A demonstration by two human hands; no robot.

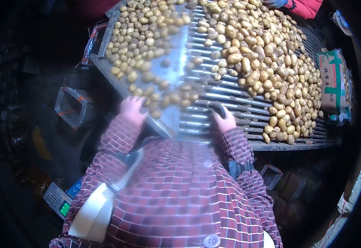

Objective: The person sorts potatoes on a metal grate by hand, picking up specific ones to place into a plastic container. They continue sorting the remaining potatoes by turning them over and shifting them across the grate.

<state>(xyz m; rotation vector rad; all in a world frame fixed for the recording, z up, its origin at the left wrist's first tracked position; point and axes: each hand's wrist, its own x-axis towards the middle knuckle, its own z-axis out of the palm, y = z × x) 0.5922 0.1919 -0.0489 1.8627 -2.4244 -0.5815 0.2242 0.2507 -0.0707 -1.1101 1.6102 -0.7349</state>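
My left hand (133,108), in a pinkish glove with a dark inner side, is at the left edge of the metal chute (171,118). Its fingers reach in beside several small potatoes (174,99), which are smeared by motion. Over the slatted rack (234,108) is my right hand (224,120), fingers curved and dark at the tips, with no potato visible in it. Both hands look open, though blur softens the left one. A heap of larger potatoes (267,53) lies on the rack to the right; smaller potatoes (137,35) cover the upper left of the chute.
At the top right is another person's blue-gloved hand (276,3) with a red sleeve. A printed carton (332,80) with green tape stands right of the rack. Lower left are a clear-sided container (71,107) and a keypad device (57,199). The rack's front edge (292,146) runs before me.
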